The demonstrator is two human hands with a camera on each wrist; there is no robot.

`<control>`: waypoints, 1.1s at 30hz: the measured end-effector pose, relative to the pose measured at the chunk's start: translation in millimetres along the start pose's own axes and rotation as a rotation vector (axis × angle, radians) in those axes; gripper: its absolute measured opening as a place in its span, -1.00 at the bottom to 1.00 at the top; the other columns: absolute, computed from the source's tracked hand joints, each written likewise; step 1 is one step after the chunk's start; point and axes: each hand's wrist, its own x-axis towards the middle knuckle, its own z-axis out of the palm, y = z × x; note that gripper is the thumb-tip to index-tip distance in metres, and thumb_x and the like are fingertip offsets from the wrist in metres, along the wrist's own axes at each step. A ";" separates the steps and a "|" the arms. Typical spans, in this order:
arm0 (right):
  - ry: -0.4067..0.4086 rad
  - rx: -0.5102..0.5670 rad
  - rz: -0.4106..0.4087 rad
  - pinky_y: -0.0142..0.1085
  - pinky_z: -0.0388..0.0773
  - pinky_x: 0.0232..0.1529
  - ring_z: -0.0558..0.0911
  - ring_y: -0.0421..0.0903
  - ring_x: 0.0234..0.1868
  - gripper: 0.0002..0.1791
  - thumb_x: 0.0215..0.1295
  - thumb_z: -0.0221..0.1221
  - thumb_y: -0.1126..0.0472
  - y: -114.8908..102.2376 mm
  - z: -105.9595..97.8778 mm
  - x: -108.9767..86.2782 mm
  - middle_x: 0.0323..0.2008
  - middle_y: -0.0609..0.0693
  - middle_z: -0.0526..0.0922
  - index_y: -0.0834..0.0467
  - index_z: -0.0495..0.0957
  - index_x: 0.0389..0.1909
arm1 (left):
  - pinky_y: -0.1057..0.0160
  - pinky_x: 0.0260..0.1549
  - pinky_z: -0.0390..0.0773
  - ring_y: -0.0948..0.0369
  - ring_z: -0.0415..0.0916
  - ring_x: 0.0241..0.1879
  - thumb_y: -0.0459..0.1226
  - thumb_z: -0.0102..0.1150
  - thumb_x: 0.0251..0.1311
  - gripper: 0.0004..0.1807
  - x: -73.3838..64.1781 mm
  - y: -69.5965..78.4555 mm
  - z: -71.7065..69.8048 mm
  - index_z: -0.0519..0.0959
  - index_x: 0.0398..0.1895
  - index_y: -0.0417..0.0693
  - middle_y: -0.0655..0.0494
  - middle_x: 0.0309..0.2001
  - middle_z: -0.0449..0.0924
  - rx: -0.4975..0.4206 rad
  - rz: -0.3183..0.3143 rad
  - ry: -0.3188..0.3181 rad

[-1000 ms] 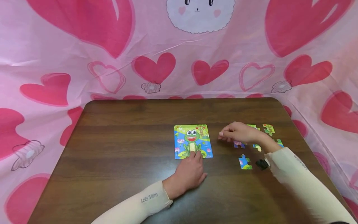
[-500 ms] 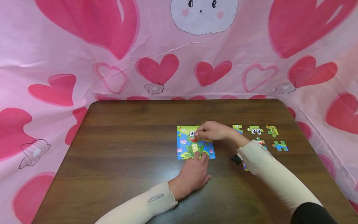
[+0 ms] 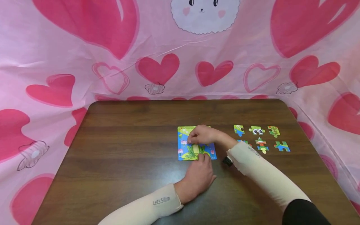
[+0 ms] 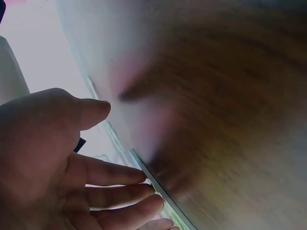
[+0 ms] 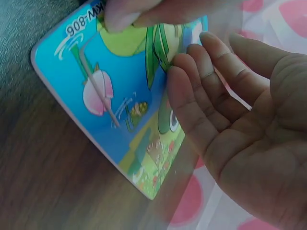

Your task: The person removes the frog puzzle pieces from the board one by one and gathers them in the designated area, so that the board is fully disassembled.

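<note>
A square frog picture puzzle board (image 3: 184, 153) lies on the table. My left hand (image 3: 198, 176) rests its fingertips on the near edge of that board; in the left wrist view the fingers (image 4: 127, 211) meet its thin edge, with the thumb well apart. Over the upper middle of the board is my right hand (image 3: 203, 134), fingertips low over the frog's face. In the right wrist view its fingers (image 5: 184, 88) bend against the picture, the thumb near the index tip. Whether a piece sits between them is hidden.
Right of the board, loose jigsaw pieces lie in rows, including one with frog eyes (image 3: 257, 130), a tree piece (image 3: 273, 131) and a mouth piece (image 3: 262, 146). My right sleeve (image 3: 261, 168) crosses the area below them. A pink heart-print cloth (image 3: 213, 50) hangs behind the table (image 3: 135, 131).
My right hand has moved left from beside the loose pieces onto the board, then slightly further left over the frog's face. The left hand stays at the board's near edge, shifting slightly right.
</note>
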 end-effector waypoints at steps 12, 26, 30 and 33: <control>-0.072 -0.027 -0.001 -0.43 0.33 -0.46 0.37 -0.28 -0.60 -0.72 0.43 0.20 0.14 -3.7 3.8 4.1 -0.67 -0.20 0.42 0.13 0.71 -0.47 | 0.37 -0.21 0.63 0.14 0.57 -0.09 0.28 -0.13 0.43 -0.30 4.5 4.4 -0.5 0.70 0.06 -0.10 -0.01 -0.04 0.66 0.114 0.059 -0.034; -0.034 -0.044 0.029 -0.44 0.38 -0.40 0.40 -0.29 -0.55 -0.78 0.38 0.20 0.27 -4.2 5.1 3.7 -0.35 -0.15 0.75 0.09 0.77 -0.43 | 0.40 -0.55 0.49 0.18 0.50 -0.21 0.04 -0.03 0.44 -0.54 3.9 2.3 -1.2 0.71 -0.07 -0.10 0.00 -0.13 0.63 0.110 0.078 0.025; -0.044 -0.048 0.038 -0.43 0.39 -0.40 0.41 -0.28 -0.54 -0.82 0.36 0.23 0.26 -3.7 5.5 5.0 -0.45 -0.16 0.70 0.09 0.77 -0.40 | 0.41 -0.59 0.45 0.18 0.48 -0.21 0.04 0.00 0.41 -0.53 3.4 2.8 0.9 0.70 -0.07 -0.14 0.00 -0.11 0.62 0.081 0.049 0.058; -0.049 -0.056 0.055 -0.43 0.41 -0.37 0.44 -0.27 -0.51 -0.86 0.34 0.26 0.25 -4.7 5.8 5.4 -0.47 -0.16 0.70 0.09 0.78 -0.36 | 0.41 -0.60 0.45 0.16 0.47 -0.19 0.03 0.05 0.36 -0.54 2.7 4.0 2.0 0.69 -0.05 -0.15 -0.02 -0.07 0.61 0.072 0.022 0.078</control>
